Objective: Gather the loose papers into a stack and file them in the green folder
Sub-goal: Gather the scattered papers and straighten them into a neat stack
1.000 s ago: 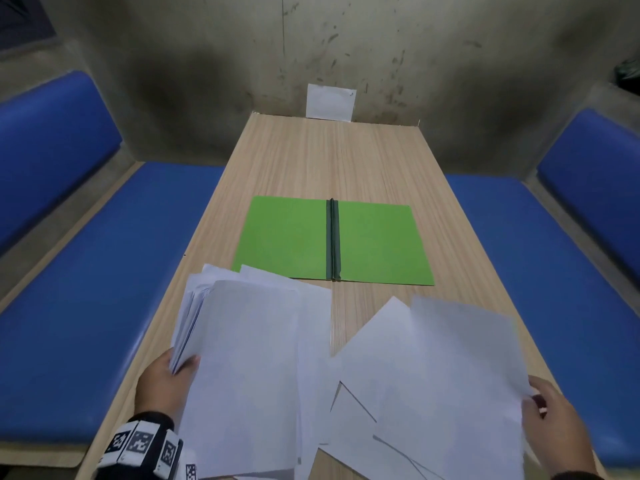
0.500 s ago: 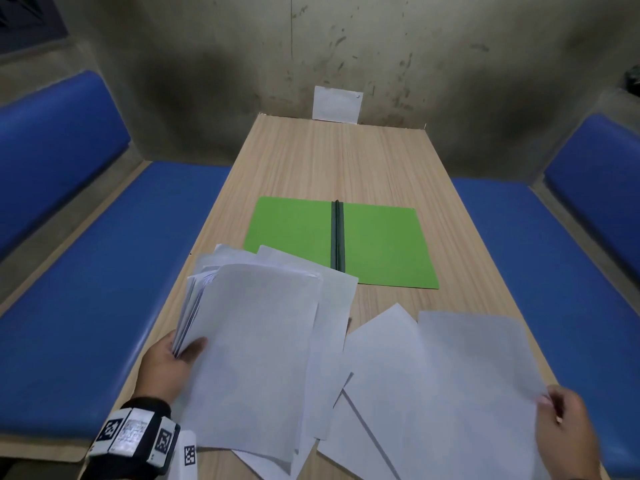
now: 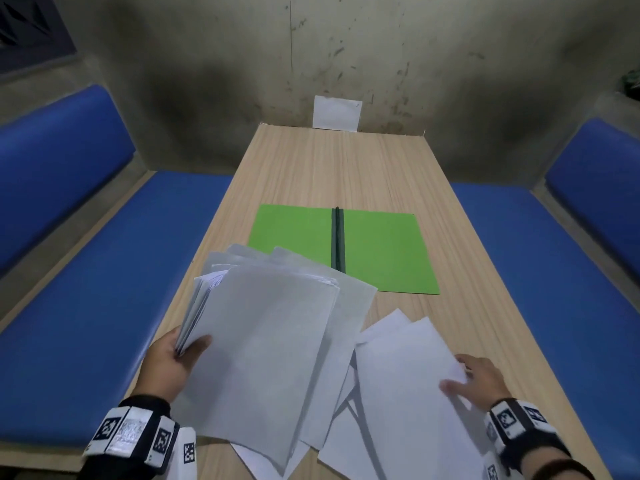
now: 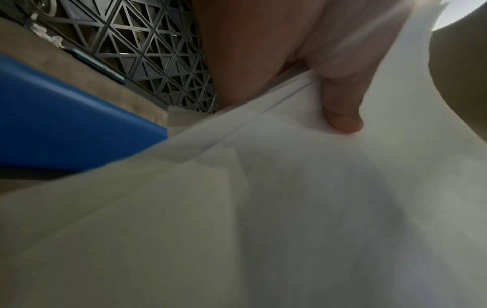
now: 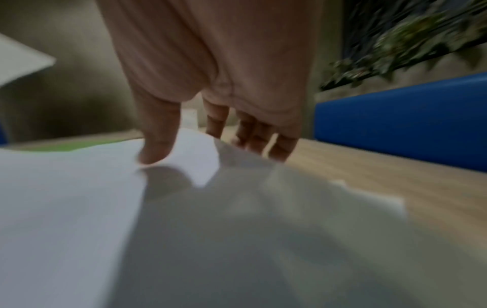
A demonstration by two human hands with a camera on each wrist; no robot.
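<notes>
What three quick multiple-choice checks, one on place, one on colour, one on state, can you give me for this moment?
1. Where does the folder lie?
A. on the table beyond the papers
B. on the left bench
C. in the right hand

2. What colour are the benches?
A. red
B. blue
C. grey

3. What state is the folder in?
A. shut
B. standing upright
C. open flat

Answers:
1 A: it rests on the table, past the bundle of papers gripped by the left hand.
2 B: both seats beside the table are blue.
3 C: both green covers lie spread either side of the dark spine, while the right hand pinches a loose sheet with thumb and fingers.
</notes>
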